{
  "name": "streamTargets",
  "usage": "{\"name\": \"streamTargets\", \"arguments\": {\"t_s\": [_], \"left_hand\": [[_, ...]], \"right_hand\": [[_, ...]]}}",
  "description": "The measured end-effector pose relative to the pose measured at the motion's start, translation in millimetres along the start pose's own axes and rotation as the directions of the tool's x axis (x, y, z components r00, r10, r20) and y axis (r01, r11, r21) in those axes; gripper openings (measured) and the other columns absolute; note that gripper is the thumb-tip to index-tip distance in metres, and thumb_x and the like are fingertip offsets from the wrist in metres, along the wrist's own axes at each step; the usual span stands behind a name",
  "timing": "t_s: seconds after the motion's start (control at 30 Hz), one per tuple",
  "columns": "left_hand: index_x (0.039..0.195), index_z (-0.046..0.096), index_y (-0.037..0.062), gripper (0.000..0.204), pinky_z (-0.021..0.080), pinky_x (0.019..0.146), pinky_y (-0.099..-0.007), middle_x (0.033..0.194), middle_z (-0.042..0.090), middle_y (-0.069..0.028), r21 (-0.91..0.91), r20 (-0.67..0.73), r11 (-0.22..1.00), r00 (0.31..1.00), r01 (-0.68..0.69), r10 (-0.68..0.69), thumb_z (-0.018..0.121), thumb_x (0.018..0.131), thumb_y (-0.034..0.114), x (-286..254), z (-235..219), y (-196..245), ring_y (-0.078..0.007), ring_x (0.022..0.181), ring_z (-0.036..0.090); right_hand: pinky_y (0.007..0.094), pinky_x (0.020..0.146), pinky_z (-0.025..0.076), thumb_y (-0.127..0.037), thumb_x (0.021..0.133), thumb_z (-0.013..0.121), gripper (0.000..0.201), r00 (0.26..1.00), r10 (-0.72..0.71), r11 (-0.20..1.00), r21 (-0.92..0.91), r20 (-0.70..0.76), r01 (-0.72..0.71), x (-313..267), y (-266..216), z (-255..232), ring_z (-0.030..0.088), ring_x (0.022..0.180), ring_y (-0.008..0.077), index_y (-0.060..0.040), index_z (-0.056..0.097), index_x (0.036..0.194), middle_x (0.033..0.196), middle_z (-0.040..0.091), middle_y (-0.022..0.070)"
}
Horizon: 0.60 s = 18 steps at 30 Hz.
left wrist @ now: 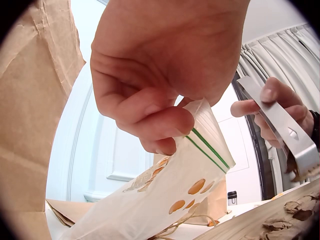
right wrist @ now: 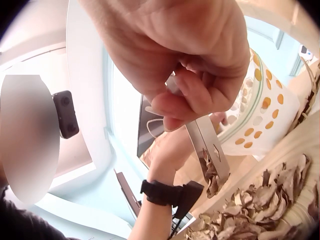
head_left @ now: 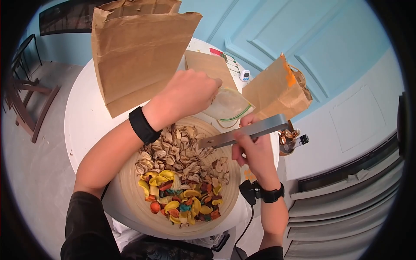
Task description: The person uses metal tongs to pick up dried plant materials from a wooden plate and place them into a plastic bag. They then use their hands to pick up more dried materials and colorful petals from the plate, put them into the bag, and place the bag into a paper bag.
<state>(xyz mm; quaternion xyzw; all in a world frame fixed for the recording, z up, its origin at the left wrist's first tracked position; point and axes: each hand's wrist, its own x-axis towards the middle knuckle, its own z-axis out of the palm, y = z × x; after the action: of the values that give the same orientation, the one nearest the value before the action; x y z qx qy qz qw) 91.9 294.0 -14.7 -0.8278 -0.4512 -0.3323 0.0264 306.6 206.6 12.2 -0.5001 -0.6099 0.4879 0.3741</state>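
My left hand (head_left: 186, 95) pinches the zip edge of a clear zip-lock bag (head_left: 227, 102), which has a green seal line and orange oval marks (left wrist: 196, 187). In my right hand (head_left: 260, 156) is a pair of metal tongs (head_left: 227, 137), held by its sides with the tips towards the bowl. Brown dried petals (right wrist: 212, 175) sit between the tong tips in the right wrist view. Below both hands, a round wooden bowl (head_left: 130, 197) contains beige-brown dried petals (head_left: 173, 145) at the far side and yellow, orange and teal pieces (head_left: 184, 201) nearer me.
A tall brown paper bag (head_left: 143, 56) stands at the back left of the round white table (head_left: 80, 112). Another paper bag (head_left: 273, 89) is at the right, beside a small white timer (head_left: 245, 75). A container of copper-coloured pieces (head_left: 286, 138) stands past the table's right edge.
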Motion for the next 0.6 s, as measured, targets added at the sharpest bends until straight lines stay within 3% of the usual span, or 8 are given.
{"name": "streamTargets", "arguments": {"t_s": [0.13, 0.27, 0.37, 0.6], "left_hand": [[0.092, 0.067, 0.0060, 0.018, 0.052, 0.062, -0.0515, 0.071, 0.068, -0.0176, 0.012, -0.016, 1.000, 1.000, 0.005, -0.005, 0.061, 0.099, 0.021, 0.5, 0.1, 0.6, -0.0406, 0.070, 0.067], [0.092, 0.067, 0.0063, 0.017, 0.051, 0.061, -0.0511, 0.070, 0.067, -0.0171, 0.005, -0.016, 1.000, 1.000, -0.008, 0.008, 0.060, 0.099, 0.021, 0.1, -2.9, 1.2, -0.0397, 0.069, 0.067], [0.092, 0.066, 0.0067, 0.017, 0.051, 0.061, -0.0505, 0.069, 0.066, -0.0171, -0.003, -0.013, 1.000, 1.000, 0.000, 0.000, 0.060, 0.099, 0.021, 0.3, -4.4, 1.5, -0.0395, 0.069, 0.066], [0.094, 0.066, 0.0076, 0.015, 0.051, 0.062, -0.0502, 0.067, 0.065, -0.0178, 0.016, 0.002, 0.999, 1.000, 0.029, -0.029, 0.060, 0.099, 0.020, -0.3, -5.3, 3.2, -0.0399, 0.069, 0.066]], "right_hand": [[0.0227, 0.037, 0.027, -0.012, 0.102, 0.056, 0.016, 0.992, -0.084, 0.994, 0.066, -0.091, 0.090, 1.9, -16.3, -11.7, 0.046, 0.038, 0.0107, -0.0112, 0.040, 0.105, 0.056, 0.058, 0.0062], [0.0219, 0.038, 0.029, -0.013, 0.102, 0.059, 0.018, 0.957, -0.240, 0.961, 0.099, -0.160, 0.258, 21.7, -24.7, -22.0, 0.048, 0.040, 0.0102, -0.0105, 0.042, 0.106, 0.056, 0.056, 0.0064], [0.0215, 0.038, 0.031, -0.016, 0.101, 0.065, 0.023, 0.925, -0.324, 0.946, -0.062, -0.197, 0.318, 43.2, -16.4, -21.0, 0.048, 0.040, 0.0094, -0.0095, 0.043, 0.104, 0.057, 0.056, 0.0050], [0.0209, 0.040, 0.031, -0.025, 0.100, 0.071, 0.030, 0.927, -0.314, 0.950, -0.064, -0.206, 0.307, 19.8, -17.2, -36.3, 0.049, 0.042, 0.0066, -0.0086, 0.046, 0.103, 0.060, 0.060, 0.0034]]}}
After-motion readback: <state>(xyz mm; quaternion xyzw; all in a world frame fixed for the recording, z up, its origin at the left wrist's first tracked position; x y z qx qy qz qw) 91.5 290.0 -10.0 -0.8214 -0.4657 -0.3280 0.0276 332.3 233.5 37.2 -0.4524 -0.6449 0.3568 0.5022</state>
